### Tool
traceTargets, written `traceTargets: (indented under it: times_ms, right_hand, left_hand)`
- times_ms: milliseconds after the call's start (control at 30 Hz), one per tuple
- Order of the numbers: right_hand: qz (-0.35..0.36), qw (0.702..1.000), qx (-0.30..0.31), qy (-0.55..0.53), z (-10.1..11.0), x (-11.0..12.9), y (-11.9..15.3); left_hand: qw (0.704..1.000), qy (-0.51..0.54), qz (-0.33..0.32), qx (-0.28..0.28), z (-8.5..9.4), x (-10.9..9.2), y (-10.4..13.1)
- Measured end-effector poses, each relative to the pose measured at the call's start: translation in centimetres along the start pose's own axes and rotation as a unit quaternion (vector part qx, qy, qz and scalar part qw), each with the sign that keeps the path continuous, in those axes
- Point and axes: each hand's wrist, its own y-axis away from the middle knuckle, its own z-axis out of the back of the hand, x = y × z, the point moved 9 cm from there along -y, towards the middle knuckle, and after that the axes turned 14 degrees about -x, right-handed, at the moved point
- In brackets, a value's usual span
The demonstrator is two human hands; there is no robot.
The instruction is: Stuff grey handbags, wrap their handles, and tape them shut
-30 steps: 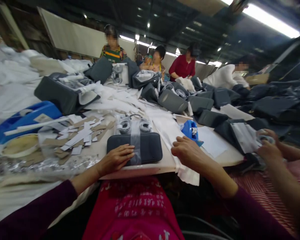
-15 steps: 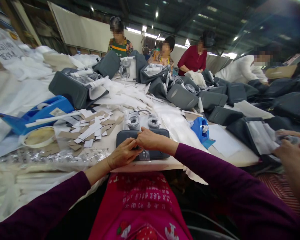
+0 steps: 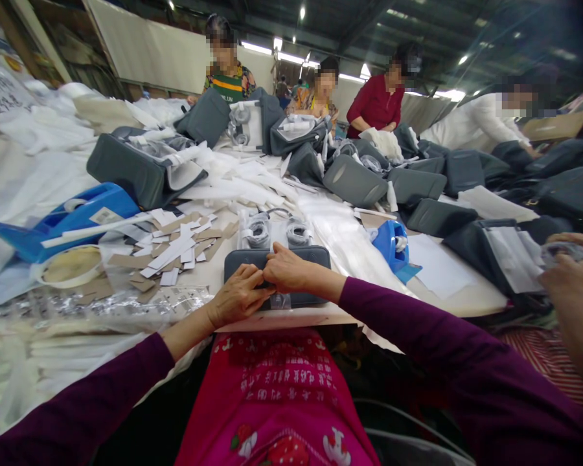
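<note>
A dark grey bag [image 3: 315, 259] lies at the table's front edge, directly before me. Two coils of strap in clear wrap [image 3: 258, 233] rest on pale padding at its far side. Over the middle of the bag my left hand [image 3: 240, 291] and my right hand [image 3: 286, 268] meet, their fingertips closed together. Whatever they pinch is hidden by the fingers. Just below them a strip of clear film [image 3: 280, 301] shows on the bag's front.
Left of the bag lie scattered card pieces [image 3: 179, 249], a tape roll [image 3: 70, 265] and a blue tape dispenser [image 3: 92, 204]. Another blue dispenser [image 3: 392, 246] stands to the right. Grey bags [image 3: 354, 181] and white sheets cover the far table. A co-worker's hands [image 3: 568, 265] hold a wrapped item at right.
My view has shifted slightly. Both hands stay together over the bag; the left fingers have turned a little, knuckles more upward. At right, the co-worker's hands have moved slightly.
</note>
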Motion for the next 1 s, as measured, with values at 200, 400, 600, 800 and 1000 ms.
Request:
traceTargets:
  times_ms: [200, 400, 600, 800, 1000]
  right_hand:
    - [-0.002, 1.000, -0.010, -0.002, 0.5, 0.4, -0.3]
    - [-0.002, 1.000, 0.011, 0.014, 0.9, 0.7, -0.3]
    - [-0.029, 0.999, 0.033, 0.024, 0.9, 0.4, -0.4]
    - [-0.044, 0.995, 0.050, 0.070, 1.2, -0.1, -1.2]
    - [-0.094, 0.991, 0.066, 0.070, 0.5, -3.7, -2.2]
  left_hand:
    - [0.999, -0.010, -0.013, -0.040, 0.7, -0.3, 0.1]
    - [0.996, 0.002, -0.091, -0.021, 0.8, -2.4, 0.1]
    - [0.997, 0.015, -0.073, 0.026, 0.2, -2.0, 0.3]
    - [0.997, 0.042, -0.053, 0.029, 0.0, -1.5, 0.2]
    - [0.996, 0.063, -0.035, 0.043, -0.1, -1.4, -0.2]
